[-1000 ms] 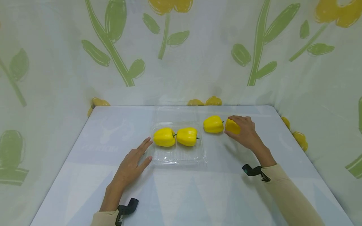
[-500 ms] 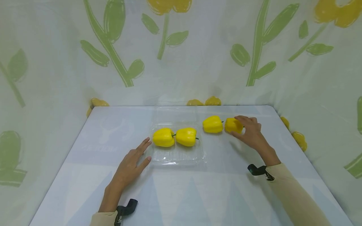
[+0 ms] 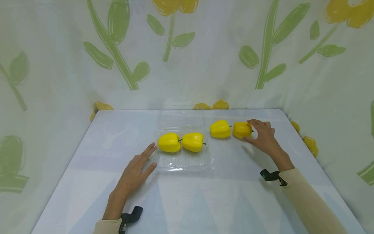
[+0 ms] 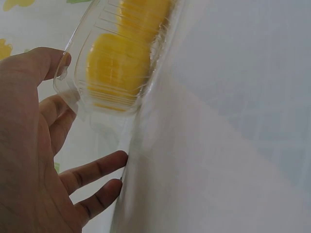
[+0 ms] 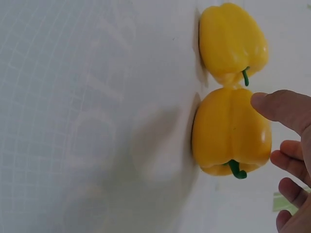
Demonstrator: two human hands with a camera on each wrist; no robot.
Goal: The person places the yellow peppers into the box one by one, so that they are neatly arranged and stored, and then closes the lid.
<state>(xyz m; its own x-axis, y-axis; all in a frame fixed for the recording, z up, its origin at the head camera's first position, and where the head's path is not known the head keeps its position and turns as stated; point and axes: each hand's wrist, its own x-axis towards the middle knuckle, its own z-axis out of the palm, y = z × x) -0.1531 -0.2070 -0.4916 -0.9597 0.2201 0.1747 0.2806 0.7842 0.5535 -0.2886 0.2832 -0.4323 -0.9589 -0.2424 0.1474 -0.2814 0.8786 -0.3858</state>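
Two yellow bell peppers (image 3: 169,142) lie end to end inside a clear plastic clamshell box (image 3: 184,164), its lid folded back. My left hand (image 3: 135,170) is at the box's left side with fingers spread; in the left wrist view its thumb (image 4: 60,63) overlaps the clear rim. To the right of the box, on the table, lie another yellow bell pepper (image 3: 220,129) and a rightmost pepper (image 5: 232,133) with a green stem. At that rightmost pepper's stem end is my right hand (image 3: 263,136), thumb and fingers parted and nothing gripped.
A pale table (image 3: 201,201) with faint triangle prints carries everything. The clear lid (image 3: 182,117) lies toward the back edge. Cloth walls (image 3: 216,65) with printed flowers and leaves stand behind and at both sides.
My right hand has loosened from the rightmost bell pepper and drawn back to the right, leaving it on the table beside the other pepper. The left hand has stayed put.
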